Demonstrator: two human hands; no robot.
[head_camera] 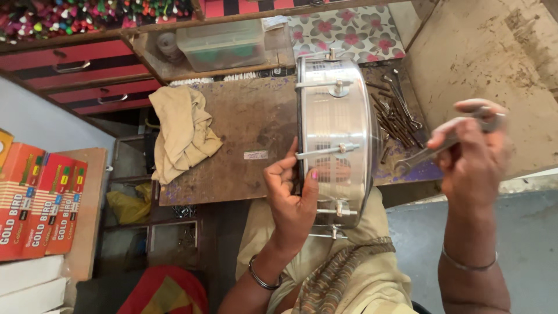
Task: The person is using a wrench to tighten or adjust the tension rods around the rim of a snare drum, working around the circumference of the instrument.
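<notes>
Drum on edge at the bench, 1 hand steadying it, 1 hand on a tool.
Bench (232,151) carries a tan cloth (183,131) at its far-left corner and loose rods (395,119) to the right. Steel drum (336,136) stands on its rim between bench and lap, tension rods along the shell. Left hand (292,197) grips the drum's near edge, thumb on the shell. Right hand (474,154) is closed around a metal wrench (433,152), held clear of the drum, to its right.

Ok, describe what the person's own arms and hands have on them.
Both forearms are bare, with no sleeves in view. The left hand has a dark bangle at the wrist and a pink-painted thumbnail. The right hand has a thin silver-coloured bangle on the wrist. No gloves or rings show.
</notes>
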